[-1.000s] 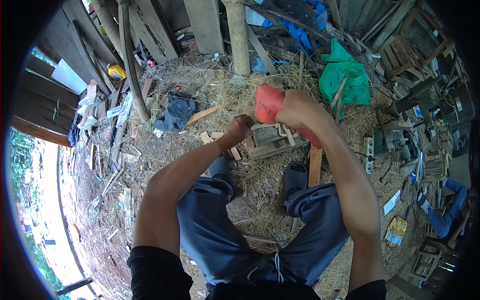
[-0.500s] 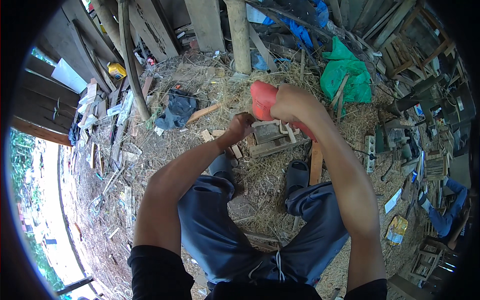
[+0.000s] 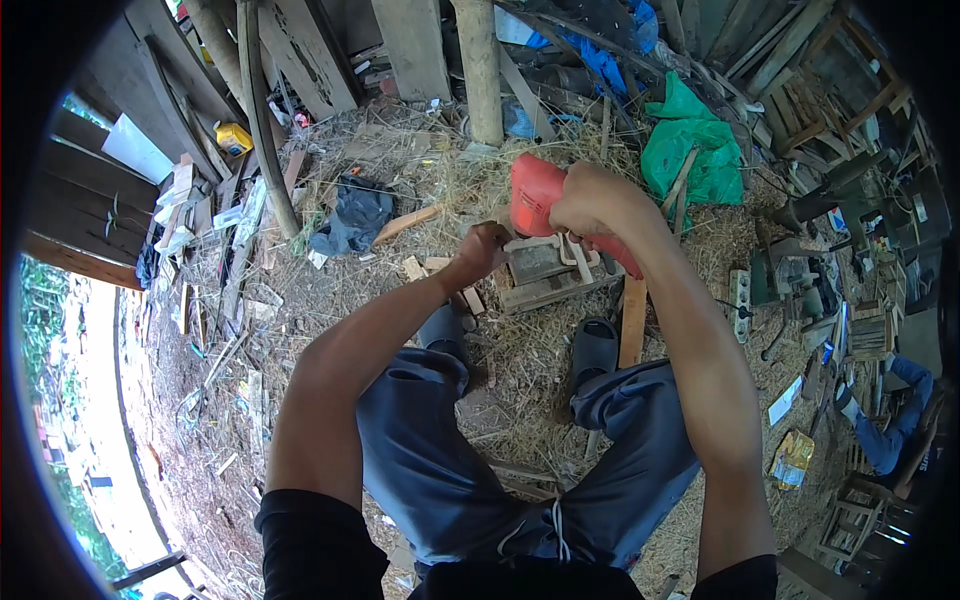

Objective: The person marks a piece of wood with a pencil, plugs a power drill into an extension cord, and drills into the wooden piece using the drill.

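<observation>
My right hand [image 3: 585, 203] is closed around a red power tool [image 3: 537, 195] with vent slots in its housing. The tool's front end is hidden from me. Below that hand, a pale, curved piece [image 3: 581, 258] lies over a grey block [image 3: 535, 263] on a wooden board [image 3: 555, 293] on the ground. My left hand [image 3: 484, 246] is at the left end of the block, fingers bent and closed. A thin pale edge meets its fingertips; what they grip is too small to make out.
Wood offcuts [image 3: 470, 298] lie by my left slipper [image 3: 443, 335], and a plank [image 3: 633, 322] by my right slipper [image 3: 593, 350]. A power strip [image 3: 740, 308] lies to the right. Beyond are a wooden post [image 3: 480, 75], a green bag [image 3: 700, 165] and a black bag [image 3: 355, 213]. Another person's legs [image 3: 893, 415] show far right.
My right hand and the red tool have shifted slightly to the right. The left hand has hardly moved.
</observation>
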Demonstrator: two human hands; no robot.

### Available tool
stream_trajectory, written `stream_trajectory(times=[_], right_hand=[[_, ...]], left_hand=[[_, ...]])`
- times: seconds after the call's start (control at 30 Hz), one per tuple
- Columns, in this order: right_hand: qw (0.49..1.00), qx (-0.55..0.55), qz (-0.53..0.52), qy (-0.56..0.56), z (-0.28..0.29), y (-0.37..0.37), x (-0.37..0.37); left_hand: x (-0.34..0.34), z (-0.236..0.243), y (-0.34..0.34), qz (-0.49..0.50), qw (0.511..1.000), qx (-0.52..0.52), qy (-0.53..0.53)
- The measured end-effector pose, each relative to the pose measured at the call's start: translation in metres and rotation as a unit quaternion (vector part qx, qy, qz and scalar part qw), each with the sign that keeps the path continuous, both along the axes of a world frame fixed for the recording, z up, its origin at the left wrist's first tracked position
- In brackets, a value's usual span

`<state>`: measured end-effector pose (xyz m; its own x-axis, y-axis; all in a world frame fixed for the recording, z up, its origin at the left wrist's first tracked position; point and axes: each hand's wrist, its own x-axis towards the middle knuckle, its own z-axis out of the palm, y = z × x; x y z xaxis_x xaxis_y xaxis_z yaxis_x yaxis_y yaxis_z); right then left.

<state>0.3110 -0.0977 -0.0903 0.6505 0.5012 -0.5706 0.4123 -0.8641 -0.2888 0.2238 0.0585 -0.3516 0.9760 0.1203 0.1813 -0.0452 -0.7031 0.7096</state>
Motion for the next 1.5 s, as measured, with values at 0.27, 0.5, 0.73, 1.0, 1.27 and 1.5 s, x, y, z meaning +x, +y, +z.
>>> stream_trajectory(times=[0.27,0.5,0.73,1.0,1.27,1.5], right_hand=[[1.000,0.002,-0.007,-0.003,0.001,0.001,-0.002],[1.000,0.004,0.004,-0.004,-0.002,0.001,0.000],[1.000,-0.006,0.012,-0.008,-0.004,0.001,0.000],[1.000,-0.005,-0.015,0.002,-0.006,0.001,0.002],[1.000,-0.004,0.020,-0.022,-0.003,0.002,-0.002],[1.000,-0.004,0.009,-0.013,-0.003,0.002,-0.002]], left_hand=[[0.001,-0.003,0.000,0.006,1.000,-0.017,-0.001],[0.000,-0.005,0.001,0.008,1.000,-0.007,0.005],[0.001,-0.004,0.000,0.013,1.000,-0.003,0.005],[0.001,-0.001,-0.002,0.010,1.000,-0.011,0.003],[0.001,-0.004,-0.001,0.019,1.000,-0.014,0.013],[0.002,-0.001,-0.002,0.010,1.000,-0.019,-0.001]])
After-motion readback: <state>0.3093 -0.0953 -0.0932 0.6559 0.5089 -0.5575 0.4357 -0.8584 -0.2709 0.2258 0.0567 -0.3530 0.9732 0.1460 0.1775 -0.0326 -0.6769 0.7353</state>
